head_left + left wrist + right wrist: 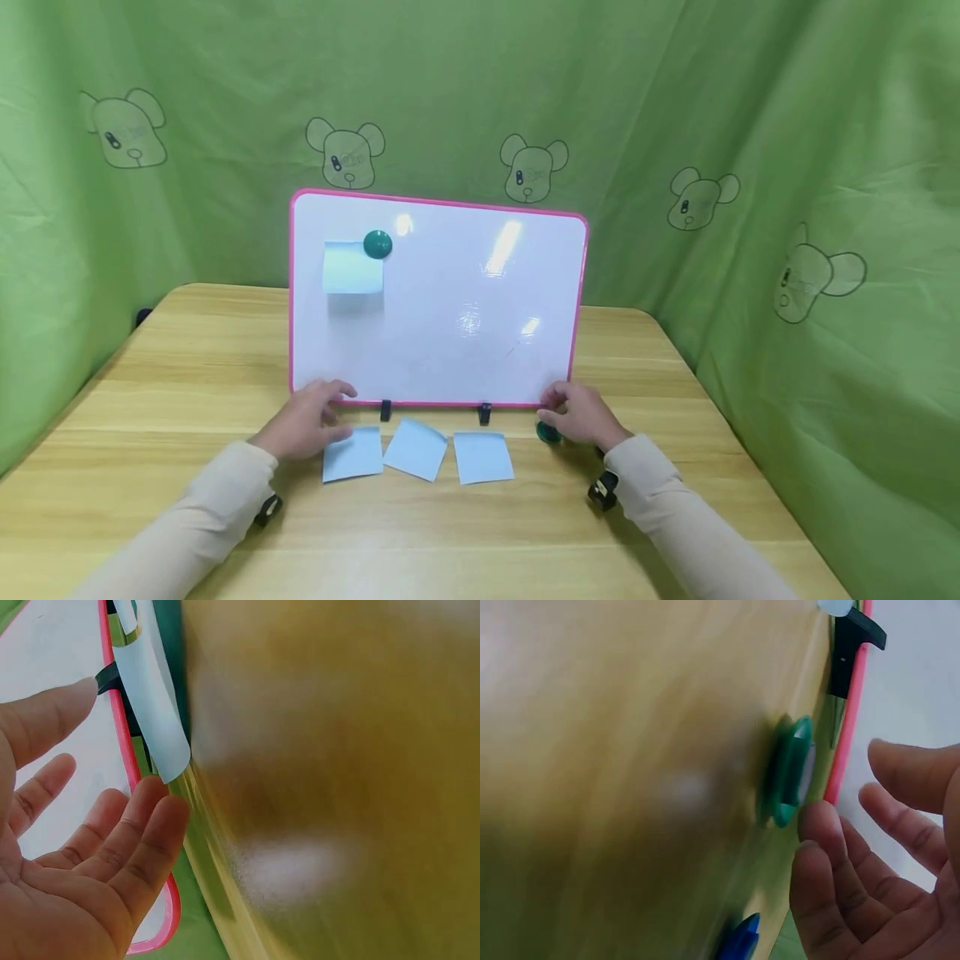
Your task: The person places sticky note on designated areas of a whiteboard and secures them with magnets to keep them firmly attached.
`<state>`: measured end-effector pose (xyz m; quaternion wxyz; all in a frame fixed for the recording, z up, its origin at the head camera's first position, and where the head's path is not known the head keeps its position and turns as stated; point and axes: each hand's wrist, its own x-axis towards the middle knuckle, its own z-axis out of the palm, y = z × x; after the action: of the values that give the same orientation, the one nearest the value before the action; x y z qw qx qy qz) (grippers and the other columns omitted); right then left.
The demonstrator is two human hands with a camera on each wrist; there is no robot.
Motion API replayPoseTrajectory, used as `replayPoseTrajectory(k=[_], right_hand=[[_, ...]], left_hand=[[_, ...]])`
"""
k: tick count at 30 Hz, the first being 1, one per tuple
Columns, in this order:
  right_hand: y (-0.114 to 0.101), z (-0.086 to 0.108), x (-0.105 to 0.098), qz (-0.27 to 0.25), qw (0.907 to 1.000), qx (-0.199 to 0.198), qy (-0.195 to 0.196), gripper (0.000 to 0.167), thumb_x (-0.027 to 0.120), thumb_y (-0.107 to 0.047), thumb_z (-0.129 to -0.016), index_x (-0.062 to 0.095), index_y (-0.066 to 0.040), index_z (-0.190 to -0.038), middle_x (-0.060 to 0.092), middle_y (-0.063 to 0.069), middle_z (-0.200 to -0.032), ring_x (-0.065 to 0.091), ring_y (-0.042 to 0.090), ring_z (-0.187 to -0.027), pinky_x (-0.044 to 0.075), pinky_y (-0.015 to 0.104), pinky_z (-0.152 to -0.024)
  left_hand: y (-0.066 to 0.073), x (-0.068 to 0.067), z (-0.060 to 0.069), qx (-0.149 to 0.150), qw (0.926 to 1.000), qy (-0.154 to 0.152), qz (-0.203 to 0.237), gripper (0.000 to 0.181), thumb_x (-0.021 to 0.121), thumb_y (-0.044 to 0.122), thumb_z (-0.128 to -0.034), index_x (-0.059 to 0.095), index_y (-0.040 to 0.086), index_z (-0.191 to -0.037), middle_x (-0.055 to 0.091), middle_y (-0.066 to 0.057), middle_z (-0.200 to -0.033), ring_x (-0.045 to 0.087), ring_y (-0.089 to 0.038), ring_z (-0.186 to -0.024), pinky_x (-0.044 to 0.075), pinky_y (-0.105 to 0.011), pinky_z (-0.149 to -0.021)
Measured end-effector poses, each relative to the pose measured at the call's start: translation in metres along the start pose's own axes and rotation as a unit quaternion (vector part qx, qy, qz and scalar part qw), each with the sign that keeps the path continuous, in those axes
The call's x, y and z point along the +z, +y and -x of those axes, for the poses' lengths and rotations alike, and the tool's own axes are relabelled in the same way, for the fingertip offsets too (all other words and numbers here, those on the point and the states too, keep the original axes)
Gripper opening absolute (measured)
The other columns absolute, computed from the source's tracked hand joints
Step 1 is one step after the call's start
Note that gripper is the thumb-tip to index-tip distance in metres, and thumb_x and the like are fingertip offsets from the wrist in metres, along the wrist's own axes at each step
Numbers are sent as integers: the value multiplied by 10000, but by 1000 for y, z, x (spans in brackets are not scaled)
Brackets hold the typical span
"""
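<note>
A whiteboard [442,317] with a pink frame stands on the table, bearing a blue sticky note [352,271] and a green round magnet [378,244] at its upper left. My left hand [303,421], fingers loosely bent and holding nothing, is at the board's lower left corner, by the leftmost of several notes [354,455] on the table. My right hand [583,412] is at the lower right corner beside another green magnet [548,432]; in the right wrist view this magnet [791,772] lies just off the fingertips, and nothing is between thumb and fingers.
Two more blue notes, one tilted [416,450] and one straighter [483,457], lie before the board's black feet [386,410]. A blue object [739,939] shows at the bottom of the right wrist view. Green curtains [450,92] surround the wooden table [420,533].
</note>
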<state>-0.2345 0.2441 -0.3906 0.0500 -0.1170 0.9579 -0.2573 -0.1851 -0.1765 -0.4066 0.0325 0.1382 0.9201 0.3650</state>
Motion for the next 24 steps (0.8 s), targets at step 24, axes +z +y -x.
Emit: replayPoseTrajectory(k=[24], right_hand=[[6,9,4,247,9973,298,-631,293,842,-160,-749,633,-83,-939,599,32,-887,538,209,-814,519,378,-779]], left_hand=[[6,5,1,303,9925,-828,-843,329,848,7,-634,621,142,-830,606,-13,-931,553,-231,-900,496,-468,-851]])
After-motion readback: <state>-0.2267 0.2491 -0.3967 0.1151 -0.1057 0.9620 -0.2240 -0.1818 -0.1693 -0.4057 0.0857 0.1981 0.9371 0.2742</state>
